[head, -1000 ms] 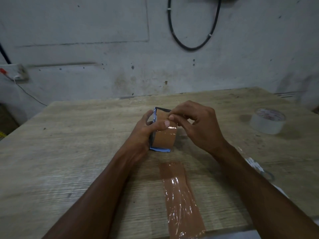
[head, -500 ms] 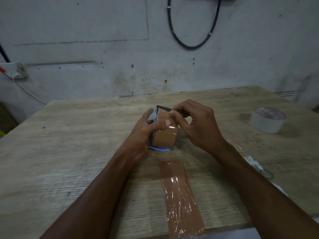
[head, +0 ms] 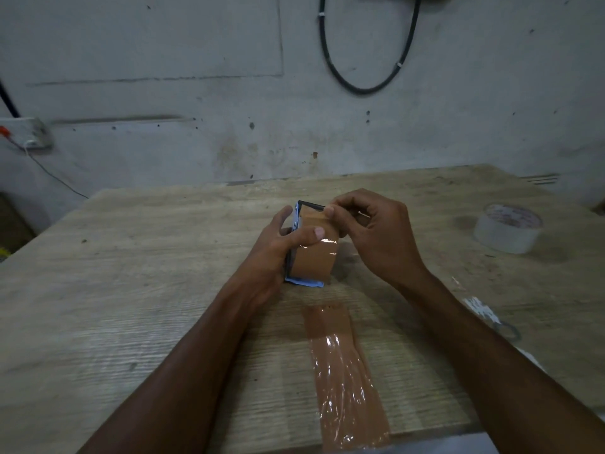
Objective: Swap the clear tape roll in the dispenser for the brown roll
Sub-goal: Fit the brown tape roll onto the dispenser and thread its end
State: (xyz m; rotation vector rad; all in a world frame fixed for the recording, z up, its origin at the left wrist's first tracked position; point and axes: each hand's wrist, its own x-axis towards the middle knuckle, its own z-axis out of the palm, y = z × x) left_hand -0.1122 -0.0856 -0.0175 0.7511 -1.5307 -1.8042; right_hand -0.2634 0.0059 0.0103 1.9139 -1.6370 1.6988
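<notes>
The brown tape roll (head: 315, 261) sits inside a blue-and-black dispenser (head: 298, 215) at the table's middle. My left hand (head: 278, 247) grips the dispenser from the left, thumb pressed across the brown roll. My right hand (head: 376, 237) pinches the loose end of the brown tape at the dispenser's top edge, fingers curled. The clear tape roll (head: 506, 228) lies flat on the table far to the right, apart from both hands.
A strip of brown tape (head: 343, 368) is stuck along the wooden table (head: 147, 290) toward its near edge. A small ring and white scraps (head: 491, 319) lie by my right forearm. The grey wall with a black cable loop (head: 366, 86) stands behind.
My right hand has slid the tape end up from the roll's middle to the dispenser's top edge. My left hand and the dispenser have stayed in place.
</notes>
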